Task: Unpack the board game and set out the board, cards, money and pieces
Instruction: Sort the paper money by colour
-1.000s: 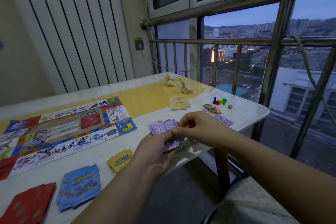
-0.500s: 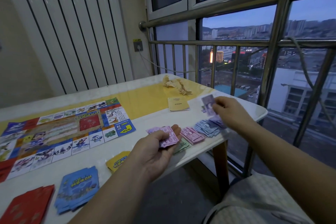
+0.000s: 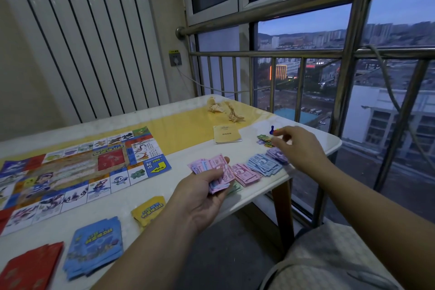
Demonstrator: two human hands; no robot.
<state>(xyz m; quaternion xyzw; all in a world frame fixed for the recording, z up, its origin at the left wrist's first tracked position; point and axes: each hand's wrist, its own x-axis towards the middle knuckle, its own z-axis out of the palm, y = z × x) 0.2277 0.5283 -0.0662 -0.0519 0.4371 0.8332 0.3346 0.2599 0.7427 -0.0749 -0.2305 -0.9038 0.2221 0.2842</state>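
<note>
The left hand [image 3: 202,192] holds notes [image 3: 216,169] over the table's [image 3: 188,125] near edge. Just right of the grip, three note piles [image 3: 246,173] lie in a row, with the right hand [image 3: 299,148] above the farthest. The board [image 3: 70,172] lies left of the grip, the booklet [image 3: 226,134] beyond it, and three decks [image 3: 94,247] nearer and left.

Table [image 3: 131,200] — board [image 3: 77,172], card stacks [image 3: 94,247], money piles [image 3: 263,166]

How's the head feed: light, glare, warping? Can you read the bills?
Head view: dim bluish dusk light from the window, no hard shadows; soft sheen on the table; wide-angle splays the wall slats and tilts the railing; right hand fingertips slightly smeared; print on the bills in the left hand too soft to read.
</note>
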